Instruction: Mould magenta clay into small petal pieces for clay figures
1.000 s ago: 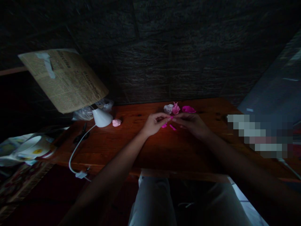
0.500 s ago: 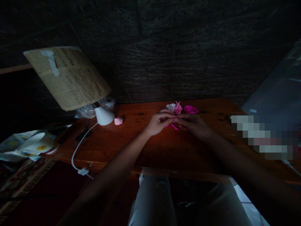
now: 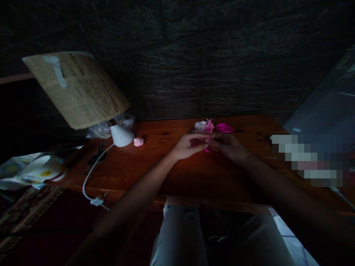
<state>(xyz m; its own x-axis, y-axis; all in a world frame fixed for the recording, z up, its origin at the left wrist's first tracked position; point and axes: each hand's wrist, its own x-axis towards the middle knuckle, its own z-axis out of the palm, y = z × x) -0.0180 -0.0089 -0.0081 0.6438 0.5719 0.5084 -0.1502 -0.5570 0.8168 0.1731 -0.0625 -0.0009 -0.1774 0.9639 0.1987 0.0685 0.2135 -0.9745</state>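
My left hand [image 3: 186, 146] and my right hand [image 3: 227, 146] meet above the table, fingertips pinched together around a small bright pink piece [image 3: 208, 139] that looks like soft modelling clay. Fingers hide most of it. A thin pink strip [image 3: 206, 150] shows just below the fingertips. Behind my hands sit a white crumpled lump [image 3: 200, 126], a pink ruffled clay piece [image 3: 209, 126] with small projections on top, and a flat magenta lump [image 3: 224, 128]. Farther left, a pale pink lump [image 3: 138, 142] lies beside the lamp base.
A lamp with a newspaper-print shade [image 3: 80, 88] and white base [image 3: 121, 136] stands at the left of the wooden table [image 3: 155, 173]. Its cord [image 3: 86, 181] hangs over the front edge. Dark scissors [image 3: 97, 155] and a white cup [image 3: 44, 168] are nearby. A dark brick-patterned wall rises behind.
My fingers have shifted slightly around the pink piece, and the left fingers and thumb are farther apart at their base. The view has moved a little; the objects on the table look unmoved.
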